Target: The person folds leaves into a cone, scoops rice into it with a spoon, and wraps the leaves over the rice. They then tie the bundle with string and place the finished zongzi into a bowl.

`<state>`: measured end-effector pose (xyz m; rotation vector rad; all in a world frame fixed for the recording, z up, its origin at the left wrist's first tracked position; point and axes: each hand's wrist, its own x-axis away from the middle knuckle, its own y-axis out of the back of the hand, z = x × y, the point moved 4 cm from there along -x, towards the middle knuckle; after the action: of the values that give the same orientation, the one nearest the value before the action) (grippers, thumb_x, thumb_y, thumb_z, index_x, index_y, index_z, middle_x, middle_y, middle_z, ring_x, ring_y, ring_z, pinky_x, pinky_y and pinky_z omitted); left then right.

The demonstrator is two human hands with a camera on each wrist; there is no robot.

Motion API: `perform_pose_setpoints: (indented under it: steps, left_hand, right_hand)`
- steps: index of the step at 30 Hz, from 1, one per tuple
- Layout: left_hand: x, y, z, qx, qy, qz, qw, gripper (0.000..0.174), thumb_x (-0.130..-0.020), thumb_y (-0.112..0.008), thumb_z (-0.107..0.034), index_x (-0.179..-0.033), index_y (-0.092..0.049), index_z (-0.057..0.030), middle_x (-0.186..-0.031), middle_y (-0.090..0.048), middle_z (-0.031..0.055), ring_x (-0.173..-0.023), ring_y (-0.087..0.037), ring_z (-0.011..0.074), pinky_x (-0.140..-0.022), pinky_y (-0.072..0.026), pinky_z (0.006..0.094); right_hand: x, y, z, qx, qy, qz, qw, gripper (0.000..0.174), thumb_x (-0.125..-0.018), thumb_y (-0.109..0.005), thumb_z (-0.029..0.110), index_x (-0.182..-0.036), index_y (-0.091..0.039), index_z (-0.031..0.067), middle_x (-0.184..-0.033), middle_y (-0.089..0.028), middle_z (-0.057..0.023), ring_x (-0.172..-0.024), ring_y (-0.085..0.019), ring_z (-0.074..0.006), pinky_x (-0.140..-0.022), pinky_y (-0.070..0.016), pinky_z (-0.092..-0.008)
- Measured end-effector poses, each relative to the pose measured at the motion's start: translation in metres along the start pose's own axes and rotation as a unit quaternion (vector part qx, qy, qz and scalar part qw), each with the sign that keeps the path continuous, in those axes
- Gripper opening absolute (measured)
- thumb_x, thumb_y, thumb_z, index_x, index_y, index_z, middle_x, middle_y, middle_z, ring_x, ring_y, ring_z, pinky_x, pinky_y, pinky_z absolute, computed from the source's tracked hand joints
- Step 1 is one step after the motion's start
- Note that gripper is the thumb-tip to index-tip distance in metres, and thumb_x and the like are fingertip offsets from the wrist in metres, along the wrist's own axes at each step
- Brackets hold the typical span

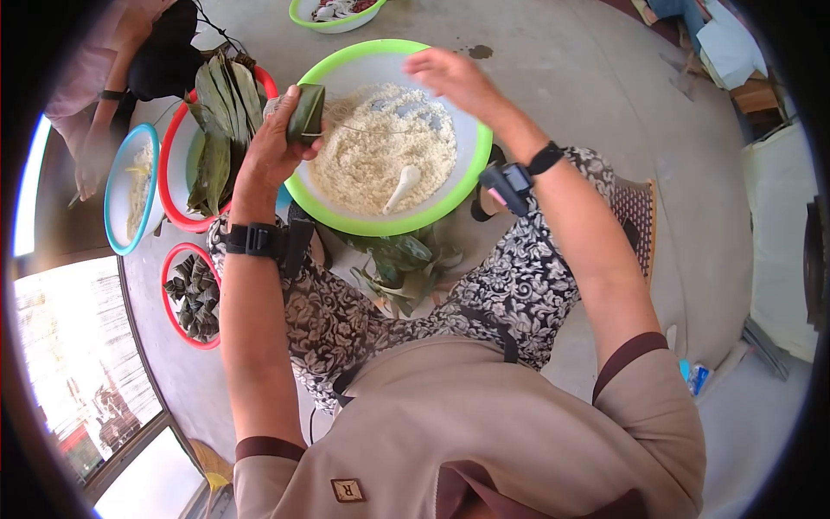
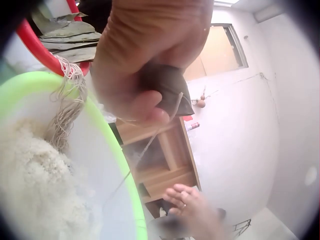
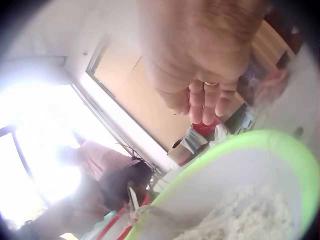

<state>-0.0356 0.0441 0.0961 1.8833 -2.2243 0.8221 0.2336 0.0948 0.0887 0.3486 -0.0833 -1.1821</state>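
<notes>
The brown shirt (image 1: 501,415) fills the foreground. Beyond it, the left hand (image 1: 275,145) grips the leaf-wrapped bundle (image 1: 307,114) at the green-rimmed basin's (image 1: 389,226) left edge; the right hand (image 1: 451,78), fingers loosely extended, hovers near its upper-right edge, apart from the bundle.

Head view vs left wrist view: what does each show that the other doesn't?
Head only: the white spoon in the rice, the finished-looking dark parcels in a small red-rimmed basin, and loose green leaves between the legs.

Left wrist only: the framed panel high on the white wall.

Both: the left hand gripping a leaf-wrapped parcel, the right hand open, the rice, and the green-rimmed basin.
</notes>
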Motion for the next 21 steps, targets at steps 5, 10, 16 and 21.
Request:
perform_pose_setpoints:
  steps: [5,10,16,21]
  left_hand:
    - [-0.009,-0.019,0.006,-0.085,-0.053,0.038,0.994,0.043,-0.098,-0.049,-0.047,-0.106,-0.056,-0.0059,-0.075,-0.061,0.0097,-0.053,-0.057,0.0185,-0.042,-0.0381,0.0259]
    - [-0.003,-0.013,0.006,-0.072,-0.063,0.002,0.995,0.044,-0.098,-0.049,-0.048,-0.107,-0.057,-0.0058,-0.077,-0.062,0.0098,-0.054,-0.056,0.0182,-0.042,-0.0386,0.0250]
    - [-0.004,-0.003,0.004,-0.035,-0.026,-0.009,0.999,0.040,-0.100,-0.047,-0.039,-0.122,-0.053,-0.0064,-0.090,-0.066,0.0108,-0.058,-0.054,0.0144,-0.050,-0.0418,0.0228]
    - [-0.013,-0.012,0.010,0.011,-0.009,0.022,1.000,0.049,-0.103,-0.035,-0.047,-0.121,-0.055,-0.0064,-0.102,-0.068,0.0115,-0.058,-0.048,0.0116,-0.052,-0.0395,0.0209]
  right_hand:
    - [0.000,-0.071,0.016,-0.114,-0.077,0.139,0.981,0.024,-0.093,-0.060,0.021,-0.110,-0.062,0.0049,-0.101,-0.067,-0.0016,-0.090,-0.061,-0.0097,-0.069,-0.0475,-0.0241]
    - [-0.012,-0.059,0.008,-0.140,-0.114,0.184,0.966,0.018,-0.092,-0.063,0.022,-0.093,-0.067,0.0043,-0.074,-0.058,0.0049,-0.065,-0.049,-0.0037,-0.061,-0.0423,-0.0196]
    - [-0.019,-0.006,0.010,0.166,-0.030,-0.046,0.985,0.021,-0.082,-0.067,0.026,-0.084,-0.069,0.0052,-0.070,-0.063,-0.0008,-0.063,-0.058,-0.0089,-0.063,-0.0479,-0.0248]
    - [-0.014,-0.029,0.015,0.158,-0.049,0.054,0.985,0.018,-0.086,-0.067,0.023,-0.086,-0.068,0.0051,-0.067,-0.059,0.0035,-0.061,-0.052,-0.0048,-0.057,-0.0442,-0.0237]
